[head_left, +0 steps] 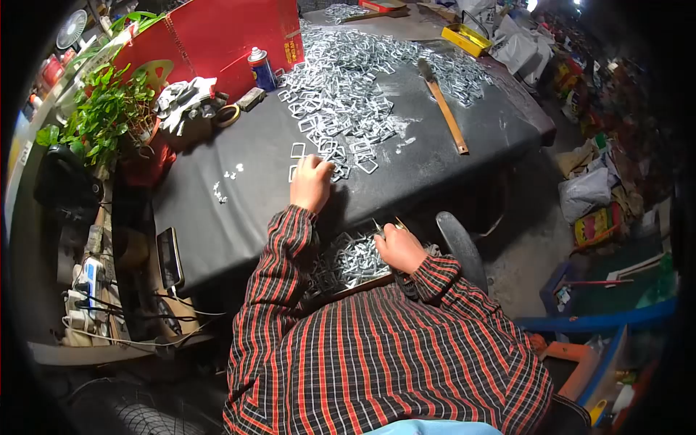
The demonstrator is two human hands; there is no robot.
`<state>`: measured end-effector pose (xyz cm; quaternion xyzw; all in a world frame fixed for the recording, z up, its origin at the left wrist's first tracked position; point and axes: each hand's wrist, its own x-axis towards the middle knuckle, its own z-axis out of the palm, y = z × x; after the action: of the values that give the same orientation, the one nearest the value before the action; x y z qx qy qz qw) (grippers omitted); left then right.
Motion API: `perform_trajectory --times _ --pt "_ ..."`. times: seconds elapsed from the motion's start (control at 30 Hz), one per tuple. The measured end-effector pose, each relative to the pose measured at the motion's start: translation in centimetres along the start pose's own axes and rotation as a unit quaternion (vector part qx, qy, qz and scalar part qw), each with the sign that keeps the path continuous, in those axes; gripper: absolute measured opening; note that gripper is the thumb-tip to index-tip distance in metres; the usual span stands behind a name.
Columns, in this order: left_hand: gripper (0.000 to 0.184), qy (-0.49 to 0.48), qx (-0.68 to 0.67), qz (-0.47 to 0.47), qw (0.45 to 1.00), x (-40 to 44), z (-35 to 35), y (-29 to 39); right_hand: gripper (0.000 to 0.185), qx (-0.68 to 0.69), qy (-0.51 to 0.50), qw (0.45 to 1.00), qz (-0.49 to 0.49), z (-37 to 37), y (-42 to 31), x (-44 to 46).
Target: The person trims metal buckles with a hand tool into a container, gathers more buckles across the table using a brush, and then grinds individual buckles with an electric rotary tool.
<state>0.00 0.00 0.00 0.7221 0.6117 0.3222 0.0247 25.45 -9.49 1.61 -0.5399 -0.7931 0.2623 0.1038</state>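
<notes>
On the dark table (232, 210) lies a big heap of silver metal buckles (341, 80), which spreads down toward my left hand (312, 183). That hand reaches to the heap's near edge with its fingers bent down among the buckles; whether it grips one is hidden. My right hand (400, 248) is closed around a small tool (378, 226) with thin pointed tips, just off the table's front edge. Below and beside it, a tray (341, 291) at my lap holds many small metal pieces (357, 259).
A brush with a wooden handle (448, 119) lies right of the heap. A spray can (262, 69), a tape roll (227, 116) and a potted plant (109, 109) stand at the left. A phone (170, 257) leans at the left edge. A yellow tray (466, 40) is at the back.
</notes>
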Motion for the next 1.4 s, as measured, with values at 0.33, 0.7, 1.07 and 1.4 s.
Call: perform_trajectory --times 0.33,0.7,1.07,1.4 --pt "0.021 0.083 0.069 0.034 0.994 -0.4 0.7 1.1 0.037 0.007 0.023 0.999 0.025 -1.0 0.8 -0.5" --pt "0.039 0.086 -0.042 0.102 0.99 -8.4 0.1 5.4 0.036 0.009 -0.018 1.0 -0.006 -0.2 -1.2 0.2" --pt "0.045 0.064 -0.057 0.095 0.992 -9.2 -0.8 5.1 0.035 -0.05 -0.014 0.998 -0.029 0.0 -3.5 3.5" --pt "0.044 0.048 -0.075 0.091 0.992 -9.1 -1.0 4.6 0.035 -0.067 0.003 0.995 -0.067 -1.4 -4.7 3.0"
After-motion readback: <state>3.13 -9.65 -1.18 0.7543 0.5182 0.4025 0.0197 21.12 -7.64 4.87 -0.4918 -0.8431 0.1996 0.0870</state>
